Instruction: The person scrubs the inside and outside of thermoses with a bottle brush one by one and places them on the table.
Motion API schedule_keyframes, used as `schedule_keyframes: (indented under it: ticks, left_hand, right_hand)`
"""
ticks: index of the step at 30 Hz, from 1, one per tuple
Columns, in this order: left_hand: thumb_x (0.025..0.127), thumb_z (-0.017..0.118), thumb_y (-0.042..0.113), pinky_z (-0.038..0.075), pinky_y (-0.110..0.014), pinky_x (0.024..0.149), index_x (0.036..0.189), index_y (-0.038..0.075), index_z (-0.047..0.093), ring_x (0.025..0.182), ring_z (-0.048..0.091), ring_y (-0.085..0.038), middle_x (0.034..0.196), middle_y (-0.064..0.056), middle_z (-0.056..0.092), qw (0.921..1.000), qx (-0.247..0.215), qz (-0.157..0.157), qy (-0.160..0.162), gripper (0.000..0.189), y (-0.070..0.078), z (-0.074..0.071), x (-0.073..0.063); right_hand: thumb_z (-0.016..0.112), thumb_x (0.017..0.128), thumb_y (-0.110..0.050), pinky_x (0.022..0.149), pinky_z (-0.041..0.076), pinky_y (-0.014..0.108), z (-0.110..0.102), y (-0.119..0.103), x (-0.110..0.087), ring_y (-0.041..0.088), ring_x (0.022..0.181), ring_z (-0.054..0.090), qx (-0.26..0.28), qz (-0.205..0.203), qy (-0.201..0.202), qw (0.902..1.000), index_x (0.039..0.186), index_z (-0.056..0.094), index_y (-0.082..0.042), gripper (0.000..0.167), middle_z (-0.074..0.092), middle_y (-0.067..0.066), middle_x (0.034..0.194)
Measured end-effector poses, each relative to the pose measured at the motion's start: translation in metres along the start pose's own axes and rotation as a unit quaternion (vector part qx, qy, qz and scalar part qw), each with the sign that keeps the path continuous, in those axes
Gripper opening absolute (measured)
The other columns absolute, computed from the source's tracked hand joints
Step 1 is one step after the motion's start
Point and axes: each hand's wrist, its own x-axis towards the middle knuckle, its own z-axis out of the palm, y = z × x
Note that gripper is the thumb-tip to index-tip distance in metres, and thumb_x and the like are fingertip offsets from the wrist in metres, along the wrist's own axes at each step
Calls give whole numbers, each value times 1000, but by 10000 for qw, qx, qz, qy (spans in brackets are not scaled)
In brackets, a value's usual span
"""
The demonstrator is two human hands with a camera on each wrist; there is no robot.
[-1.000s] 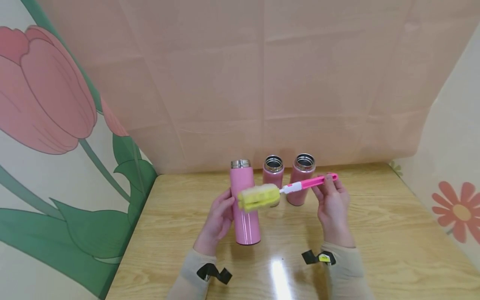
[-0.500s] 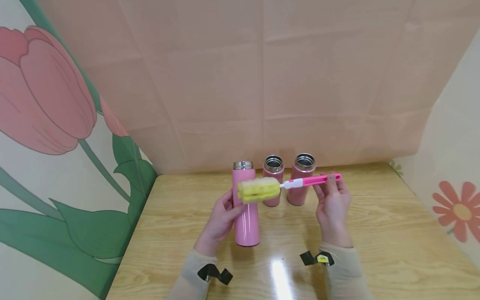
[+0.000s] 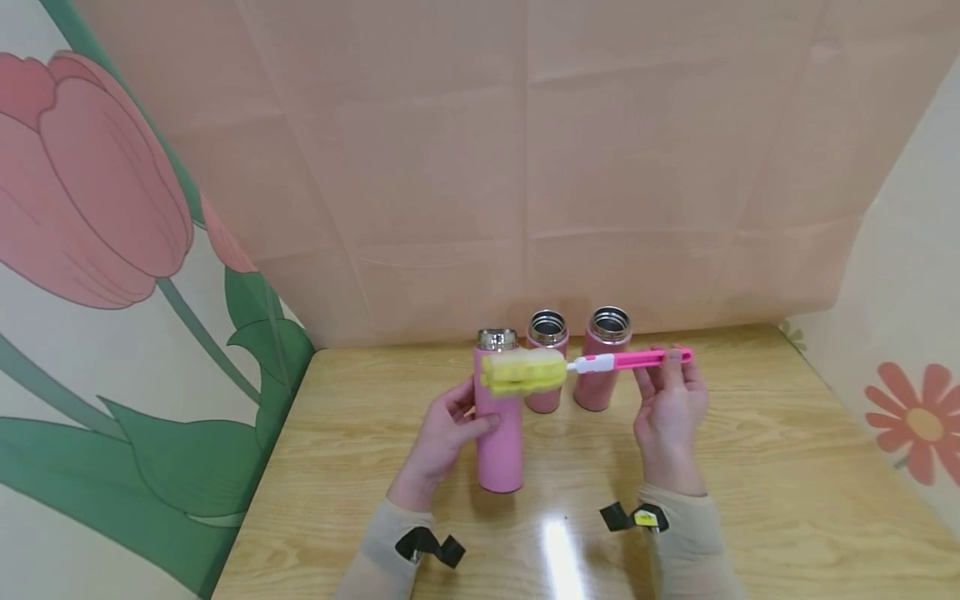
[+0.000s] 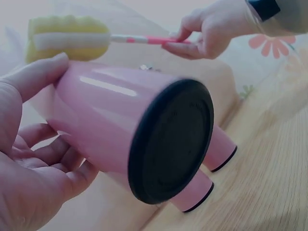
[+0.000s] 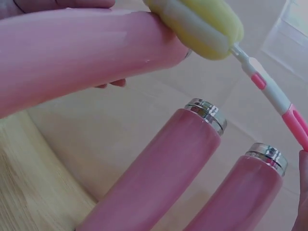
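My left hand (image 3: 442, 437) grips a tall pink flask (image 3: 500, 454) round its side, thumb across the front. The flask is held off the table, its silver neck upward and its black base (image 4: 171, 142) facing the left wrist camera. My right hand (image 3: 672, 417) pinches the pink end of a bottle brush (image 3: 637, 358), which lies nearly level. Its yellow and white sponge head (image 3: 523, 372) is in front of the flask's upper part in the head view. In the right wrist view the sponge overlaps the flask near its neck; whether they touch I cannot tell.
Two more pink flasks, one on the left (image 3: 546, 400) and one on the right (image 3: 596, 392), stand uncapped at the back of the wooden table (image 3: 360, 433). A pink cloth (image 3: 525, 167) hangs behind them. Flower-patterned walls (image 3: 918, 417) flank the table.
The flask in my left hand has shifted a little to the right, and my thumb now lies across its front. The brush has moved slightly up and right and turned more level.
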Motion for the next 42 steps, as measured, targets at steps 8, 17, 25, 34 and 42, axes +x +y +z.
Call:
schedule_keyframes:
  ticks: [8,17,25,34,42]
  left_hand:
    - [93,79,2,53,-38,109,160,2,46,131,63,-29,147,-18,64,9998,-40,136,-113,74,-2,0,1]
    - [93,79,2,52,-38,110,160,2,46,129,65,-27,145,-18,66,9999,-65,97,-39,75,-1,-1,1]
    - [97,73,1,52,-38,110,162,-3,38,128,66,-25,150,-24,59,9986,-495,176,-23,74,3,-4,-1]
    - [100,66,-2,55,-34,106,163,-3,35,126,67,-20,150,-24,60,9967,-750,321,-53,70,2,-7,-1]
    - [104,64,3,55,-35,105,162,-2,39,125,66,-22,150,-22,60,9951,-815,551,-35,64,3,-10,-1]
  right_hand:
    - [78,97,-19,80,64,33,-1,0,-1,19,82,74,78,-295,10,9995,105,63,2,27,66,13,99]
    - [75,99,-16,79,64,33,-1,-1,0,20,83,75,42,-163,-5,9999,108,64,2,23,66,15,103]
    - [73,101,-19,79,64,32,-4,-3,2,19,86,75,-479,258,-90,9985,114,64,0,25,67,13,108]
    - [66,107,-13,78,65,32,-6,-2,4,19,86,76,-819,431,-296,9953,112,63,-2,13,69,11,104]
    - [71,105,-20,82,64,32,-9,-3,5,17,90,75,-1462,737,-807,9832,118,63,-4,22,70,9,105]
